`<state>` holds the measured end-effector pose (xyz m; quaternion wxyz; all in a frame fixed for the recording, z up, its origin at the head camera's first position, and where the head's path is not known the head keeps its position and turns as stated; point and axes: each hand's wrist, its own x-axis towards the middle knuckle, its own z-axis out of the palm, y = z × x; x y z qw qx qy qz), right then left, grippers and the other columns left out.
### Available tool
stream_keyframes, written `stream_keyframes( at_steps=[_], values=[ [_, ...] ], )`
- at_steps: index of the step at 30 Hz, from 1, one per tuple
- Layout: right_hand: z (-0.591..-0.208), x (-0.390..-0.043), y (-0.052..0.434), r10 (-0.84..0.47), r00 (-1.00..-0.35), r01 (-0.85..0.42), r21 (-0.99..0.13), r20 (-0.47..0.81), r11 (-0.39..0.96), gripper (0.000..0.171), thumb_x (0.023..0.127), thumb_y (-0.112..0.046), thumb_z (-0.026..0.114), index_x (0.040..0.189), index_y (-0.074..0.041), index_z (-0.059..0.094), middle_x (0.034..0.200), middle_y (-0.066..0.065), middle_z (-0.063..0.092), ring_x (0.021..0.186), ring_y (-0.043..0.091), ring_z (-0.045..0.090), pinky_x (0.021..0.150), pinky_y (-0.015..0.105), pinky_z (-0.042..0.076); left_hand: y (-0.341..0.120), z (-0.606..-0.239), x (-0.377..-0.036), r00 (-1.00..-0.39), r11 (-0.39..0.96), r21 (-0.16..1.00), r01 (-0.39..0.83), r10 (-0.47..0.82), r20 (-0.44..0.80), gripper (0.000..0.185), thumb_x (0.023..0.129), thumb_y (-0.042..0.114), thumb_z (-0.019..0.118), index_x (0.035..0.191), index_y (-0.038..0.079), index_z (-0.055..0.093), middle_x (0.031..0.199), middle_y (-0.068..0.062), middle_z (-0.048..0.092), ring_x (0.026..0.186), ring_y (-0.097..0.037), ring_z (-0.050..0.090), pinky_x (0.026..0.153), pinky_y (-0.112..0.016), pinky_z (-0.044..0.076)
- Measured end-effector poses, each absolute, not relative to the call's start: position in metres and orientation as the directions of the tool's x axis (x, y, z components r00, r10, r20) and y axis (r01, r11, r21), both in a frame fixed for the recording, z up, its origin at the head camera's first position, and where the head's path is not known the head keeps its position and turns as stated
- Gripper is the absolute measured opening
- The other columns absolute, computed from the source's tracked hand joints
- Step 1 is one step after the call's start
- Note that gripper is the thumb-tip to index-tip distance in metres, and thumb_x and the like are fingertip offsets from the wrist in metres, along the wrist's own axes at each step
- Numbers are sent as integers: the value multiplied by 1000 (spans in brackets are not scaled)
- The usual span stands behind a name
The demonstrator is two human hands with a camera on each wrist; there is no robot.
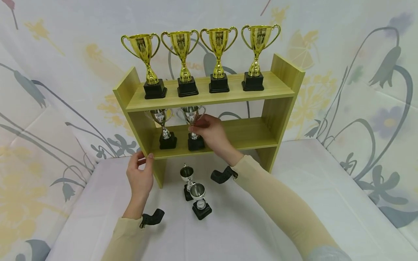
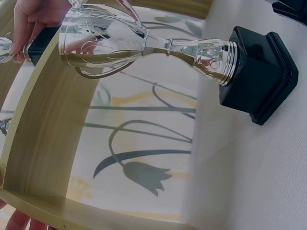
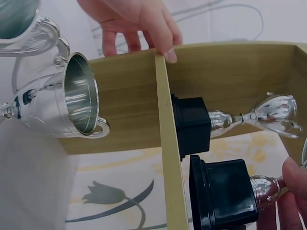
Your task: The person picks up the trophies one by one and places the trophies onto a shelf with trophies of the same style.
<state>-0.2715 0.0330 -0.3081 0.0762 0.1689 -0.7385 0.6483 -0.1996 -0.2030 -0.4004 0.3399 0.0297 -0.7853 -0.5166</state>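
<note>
My right hand (image 1: 213, 136) pinches the stem of a silver two-handled trophy (image 1: 196, 143) at the middle board of a wooden shelf (image 1: 241, 132). Its black base (image 3: 230, 191) is right at the board's front edge in the right wrist view. To its left, another silver trophy (image 1: 168, 140) stands upright on that same board. My left hand (image 1: 140, 177) grips the shelf's left side panel, thumb at the front edge. Below the shelf, two silver trophies, a nearer one (image 1: 201, 210) and a farther one (image 1: 187, 174), stand on the white cloth.
Several gold trophies (image 1: 218, 40) with black bases stand in a row on the shelf's top board (image 1: 202, 99). Behind the shelf hangs a flower-patterned cloth (image 1: 326, 72). A white cloth (image 1: 313, 181) covers the table. Each wrist carries a black camera mount (image 1: 223, 175).
</note>
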Motion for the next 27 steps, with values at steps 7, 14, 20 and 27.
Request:
stream_keyframes(
  at_steps=[7,14,20,27],
  values=[
    [-308,-275,29,-146,-937,-331,-941,318,74,14,86,-10,78,94,-4,69,91,7,71,88,20,66,76,30,51,-203,-402,-201,-754,455,828,327,-403,519,27,98,21,62,116,1,65,108,-12,61,97,-20,57,70,-20,46],
    [-308,-277,27,-145,-938,-326,-944,316,51,15,86,-8,78,96,-3,70,92,7,71,88,20,67,77,30,51,-204,-403,-201,-743,463,818,342,-400,537,26,99,19,61,115,-1,65,107,-14,62,96,-21,57,72,-22,44],
    [-309,-280,25,-139,-938,-330,-940,316,87,14,85,-10,79,96,-5,70,91,6,71,88,20,66,77,30,51,-204,-402,-200,-753,465,820,334,-391,529,27,99,21,61,117,1,64,108,-13,61,97,-20,57,71,-21,46],
    [-310,-281,23,-141,-940,-325,-941,311,91,14,86,-10,78,96,-5,70,92,6,70,89,21,66,76,30,50,-203,-402,-200,-752,464,820,335,-393,529,26,98,20,62,115,1,64,108,-13,61,97,-20,58,71,-21,46]
  ],
)
